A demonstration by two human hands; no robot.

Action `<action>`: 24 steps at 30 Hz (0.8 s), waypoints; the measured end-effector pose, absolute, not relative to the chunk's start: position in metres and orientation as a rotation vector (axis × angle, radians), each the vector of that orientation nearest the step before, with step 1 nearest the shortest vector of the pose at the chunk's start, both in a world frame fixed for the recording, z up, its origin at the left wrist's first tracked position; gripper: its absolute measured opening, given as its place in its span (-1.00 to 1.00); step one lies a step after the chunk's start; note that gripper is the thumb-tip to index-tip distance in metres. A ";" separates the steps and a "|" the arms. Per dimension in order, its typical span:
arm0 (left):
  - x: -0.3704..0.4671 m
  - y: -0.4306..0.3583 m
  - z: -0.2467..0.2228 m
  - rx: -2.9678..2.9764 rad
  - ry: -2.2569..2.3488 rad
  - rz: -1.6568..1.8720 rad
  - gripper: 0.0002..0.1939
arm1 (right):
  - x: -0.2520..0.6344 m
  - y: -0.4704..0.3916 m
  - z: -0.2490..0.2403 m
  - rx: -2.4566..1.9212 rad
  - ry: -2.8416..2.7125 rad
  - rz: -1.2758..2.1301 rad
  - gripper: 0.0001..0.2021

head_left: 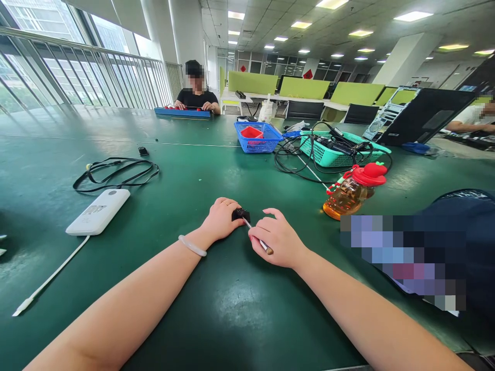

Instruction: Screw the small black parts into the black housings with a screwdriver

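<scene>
In the head view, my left hand (221, 219) rests on the table in front of me, its fingers closed around a small black block (242, 214) with a speckled, glossy top. What kind of thing the block is I cannot make out. My right hand (277, 238) pinches a slim brush (265, 247) with a pale shaft and a brown tuft at the near end. The brush's thin far end points at the black block and appears to touch it. One finger of my right hand is stretched out, away from the brush.
On the green table (232, 319), a white power bank (98, 211) with cables lies left. Farther back stand a blue basket (258, 143) and a teal basket (328, 154) of cables. An amber bottle (342, 200) and a dark bag (436, 226) are right. A person (197, 98) sits opposite.
</scene>
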State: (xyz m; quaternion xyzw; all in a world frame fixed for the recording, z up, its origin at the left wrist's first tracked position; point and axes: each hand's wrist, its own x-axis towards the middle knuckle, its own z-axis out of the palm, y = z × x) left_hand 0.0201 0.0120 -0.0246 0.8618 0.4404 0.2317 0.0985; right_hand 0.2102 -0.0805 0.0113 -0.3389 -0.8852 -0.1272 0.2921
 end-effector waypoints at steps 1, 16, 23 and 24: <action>0.020 0.012 -0.025 2.550 1.304 0.685 -0.68 | 0.210 -0.081 0.011 -0.907 -2.360 -0.336 -0.82; 0.022 0.009 -0.020 2.555 1.325 0.657 -0.66 | 0.213 -0.079 0.012 -0.965 -2.281 -0.279 -0.84; 0.020 0.010 -0.020 2.556 1.309 0.664 -0.66 | 0.221 -0.067 0.004 -1.133 -1.893 0.211 -0.81; 0.020 0.010 -0.019 2.554 1.305 0.665 -0.67 | 0.223 -0.064 0.002 -1.178 -1.794 0.330 -0.80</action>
